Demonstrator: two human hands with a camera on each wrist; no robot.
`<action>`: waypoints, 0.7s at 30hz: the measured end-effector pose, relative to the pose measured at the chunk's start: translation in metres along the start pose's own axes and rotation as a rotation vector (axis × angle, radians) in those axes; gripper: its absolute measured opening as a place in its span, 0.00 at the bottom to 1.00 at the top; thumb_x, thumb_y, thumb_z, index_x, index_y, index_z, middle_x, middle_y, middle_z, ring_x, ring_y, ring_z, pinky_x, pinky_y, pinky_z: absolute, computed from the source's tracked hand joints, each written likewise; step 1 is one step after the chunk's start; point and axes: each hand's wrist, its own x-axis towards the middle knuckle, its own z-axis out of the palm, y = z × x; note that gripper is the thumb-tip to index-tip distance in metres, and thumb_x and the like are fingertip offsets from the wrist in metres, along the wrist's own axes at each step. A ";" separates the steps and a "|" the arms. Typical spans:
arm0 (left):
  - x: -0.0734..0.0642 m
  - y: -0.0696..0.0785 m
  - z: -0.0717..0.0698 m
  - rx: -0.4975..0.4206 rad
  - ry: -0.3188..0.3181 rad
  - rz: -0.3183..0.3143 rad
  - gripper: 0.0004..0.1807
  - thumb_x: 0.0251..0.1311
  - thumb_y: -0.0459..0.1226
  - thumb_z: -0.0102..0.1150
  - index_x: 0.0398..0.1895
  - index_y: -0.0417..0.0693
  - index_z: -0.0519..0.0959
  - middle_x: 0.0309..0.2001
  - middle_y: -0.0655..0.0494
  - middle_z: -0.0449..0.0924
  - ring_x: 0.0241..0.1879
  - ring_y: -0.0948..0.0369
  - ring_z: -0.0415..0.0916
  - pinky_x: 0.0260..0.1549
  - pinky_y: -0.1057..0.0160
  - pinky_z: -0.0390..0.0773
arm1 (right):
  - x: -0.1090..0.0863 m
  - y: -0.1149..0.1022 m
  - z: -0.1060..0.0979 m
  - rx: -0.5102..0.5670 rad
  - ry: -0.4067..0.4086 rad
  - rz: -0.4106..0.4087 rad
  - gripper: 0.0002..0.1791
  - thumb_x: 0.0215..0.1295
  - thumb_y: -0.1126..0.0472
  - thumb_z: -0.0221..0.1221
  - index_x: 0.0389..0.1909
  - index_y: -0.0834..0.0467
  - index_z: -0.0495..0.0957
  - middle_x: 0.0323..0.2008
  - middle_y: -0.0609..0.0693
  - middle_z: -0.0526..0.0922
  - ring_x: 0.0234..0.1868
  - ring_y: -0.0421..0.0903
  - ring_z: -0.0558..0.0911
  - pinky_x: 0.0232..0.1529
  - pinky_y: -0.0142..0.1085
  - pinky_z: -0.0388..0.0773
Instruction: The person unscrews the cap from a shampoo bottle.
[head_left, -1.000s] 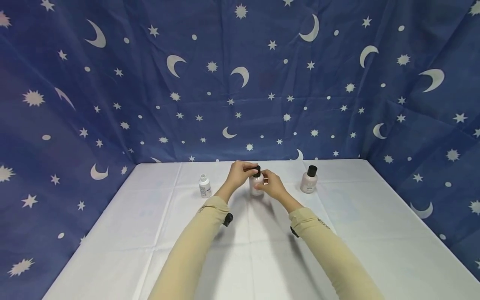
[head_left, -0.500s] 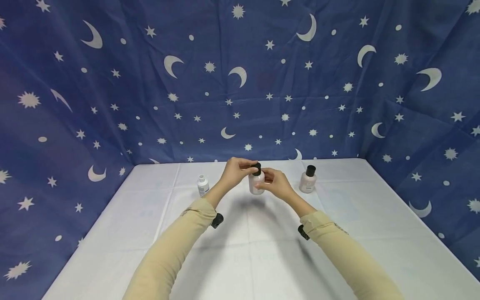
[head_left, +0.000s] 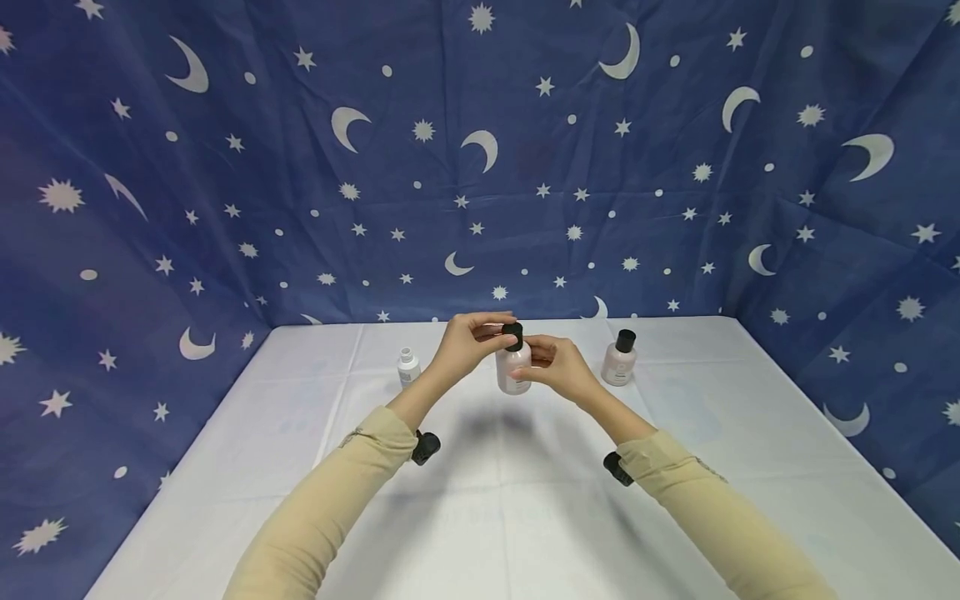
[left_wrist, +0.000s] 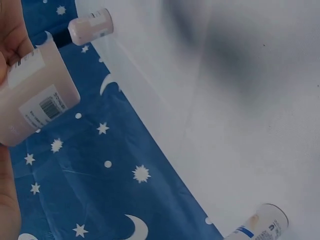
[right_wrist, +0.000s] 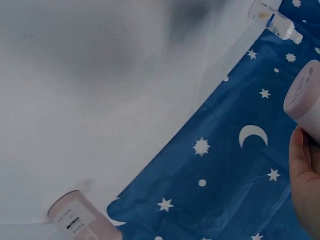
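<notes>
A pale pink bottle (head_left: 513, 375) with a black cap (head_left: 513, 336) is held upright above the white table, its soft shadow falling below. My left hand (head_left: 467, 343) pinches the cap between thumb and fingers. My right hand (head_left: 567, 372) grips the bottle's body from the right side. In the left wrist view the labelled bottle (left_wrist: 42, 95) shows a barcode. The right wrist view catches only the base end of the bottle (right_wrist: 306, 97) above the right hand (right_wrist: 306, 185).
A second pink bottle (head_left: 618, 365) with a black cap stands to the right on the table (head_left: 495, 517). To the left, a small white bottle (head_left: 408, 367) stands partly behind my left forearm. A blue curtain (head_left: 517, 167) with moons and stars hangs behind.
Both hands have lifted the pink bottle slightly off the table and nearer to me. My forearms have spread apart, with the left one now covering part of the white bottle.
</notes>
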 end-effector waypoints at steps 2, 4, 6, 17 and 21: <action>-0.003 0.004 0.000 -0.014 -0.016 0.012 0.18 0.56 0.33 0.63 0.52 0.41 0.80 0.54 0.45 0.79 0.51 0.51 0.79 0.50 0.63 0.80 | -0.002 -0.004 0.000 0.010 0.004 -0.006 0.33 0.53 0.63 0.68 0.60 0.70 0.69 0.54 0.66 0.78 0.54 0.58 0.79 0.52 0.43 0.80; -0.006 0.008 -0.001 -0.018 -0.033 0.021 0.20 0.56 0.33 0.63 0.54 0.41 0.78 0.53 0.43 0.80 0.51 0.51 0.80 0.50 0.63 0.80 | -0.005 -0.009 -0.001 0.016 0.007 -0.016 0.33 0.53 0.64 0.68 0.59 0.70 0.69 0.53 0.66 0.78 0.54 0.58 0.80 0.51 0.42 0.80; -0.010 0.011 -0.001 -0.019 -0.051 0.030 0.21 0.57 0.32 0.62 0.55 0.40 0.77 0.53 0.42 0.79 0.51 0.51 0.80 0.50 0.63 0.80 | -0.009 -0.013 -0.002 0.014 0.004 -0.027 0.32 0.53 0.65 0.68 0.59 0.70 0.70 0.53 0.66 0.78 0.53 0.58 0.80 0.51 0.42 0.80; -0.030 0.033 0.003 -0.069 -0.097 0.099 0.19 0.54 0.28 0.63 0.52 0.33 0.78 0.51 0.39 0.79 0.51 0.49 0.79 0.48 0.65 0.81 | -0.039 -0.029 -0.003 0.008 -0.007 -0.041 0.33 0.53 0.66 0.68 0.60 0.67 0.69 0.58 0.63 0.75 0.57 0.59 0.77 0.58 0.41 0.75; -0.038 0.040 0.002 -0.108 -0.084 0.095 0.19 0.54 0.26 0.63 0.51 0.32 0.78 0.51 0.38 0.79 0.50 0.49 0.79 0.48 0.63 0.80 | -0.047 -0.031 0.000 0.023 -0.015 -0.080 0.33 0.53 0.66 0.67 0.61 0.66 0.68 0.57 0.64 0.75 0.59 0.58 0.76 0.60 0.40 0.74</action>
